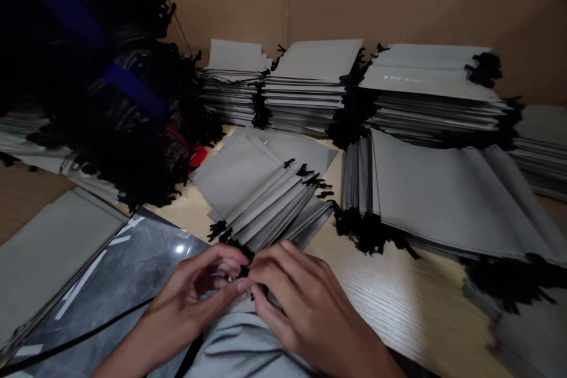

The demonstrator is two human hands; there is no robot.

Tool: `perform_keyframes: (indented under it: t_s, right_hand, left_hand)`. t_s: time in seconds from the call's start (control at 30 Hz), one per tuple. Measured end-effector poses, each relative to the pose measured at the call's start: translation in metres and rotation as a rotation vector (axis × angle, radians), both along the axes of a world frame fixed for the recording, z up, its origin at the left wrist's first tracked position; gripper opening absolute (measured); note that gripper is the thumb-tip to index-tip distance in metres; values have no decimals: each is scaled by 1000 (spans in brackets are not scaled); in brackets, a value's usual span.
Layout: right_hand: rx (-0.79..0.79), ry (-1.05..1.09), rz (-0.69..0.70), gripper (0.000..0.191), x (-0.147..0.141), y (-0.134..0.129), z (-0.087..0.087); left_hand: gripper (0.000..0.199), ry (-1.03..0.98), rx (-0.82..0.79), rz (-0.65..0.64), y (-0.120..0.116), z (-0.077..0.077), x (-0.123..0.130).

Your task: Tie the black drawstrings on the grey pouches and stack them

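Observation:
Both hands meet at the lower middle of the head view. My left hand has its fingers curled, with thumb and fingertips pinched on a black cord. Against it, my right hand is closed in a pinch on the same small black piece; its fingertips are partly hidden. Grey fabric lies bunched below the hands. Just beyond them, a fanned pile of grey pouches with knotted black cords rests on the wooden table.
Stacked grey pouches line the back, more stand at the right. A dark heap with a blue strap rises at the left. A glossy grey sheet and a black strap are lower left.

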State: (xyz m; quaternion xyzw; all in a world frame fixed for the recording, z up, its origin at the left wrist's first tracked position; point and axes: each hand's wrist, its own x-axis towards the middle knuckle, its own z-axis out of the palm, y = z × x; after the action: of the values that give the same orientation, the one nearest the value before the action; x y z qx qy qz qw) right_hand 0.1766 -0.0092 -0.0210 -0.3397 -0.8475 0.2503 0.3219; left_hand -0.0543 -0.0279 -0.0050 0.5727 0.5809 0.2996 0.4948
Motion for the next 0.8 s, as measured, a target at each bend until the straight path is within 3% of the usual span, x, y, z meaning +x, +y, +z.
perform_keyframes:
  t_s: [0.13,0.47,0.63,0.8]
  right_hand:
    - [44,-92,-34,14,5,3,3]
    - [239,-163,-53,17,1,5,-15]
    - [262,-122,-44,15,2,6,-18]
    - [247,-142,-4,18,1,7,-18]
  left_hand:
    - [20,51,49,59,-7,-7,0]
    - [11,57,144,93,-22,-18,9]
    - [15,82,224,122,-21,-27,9]
    - [12,85,279,102,-18,-24,8]
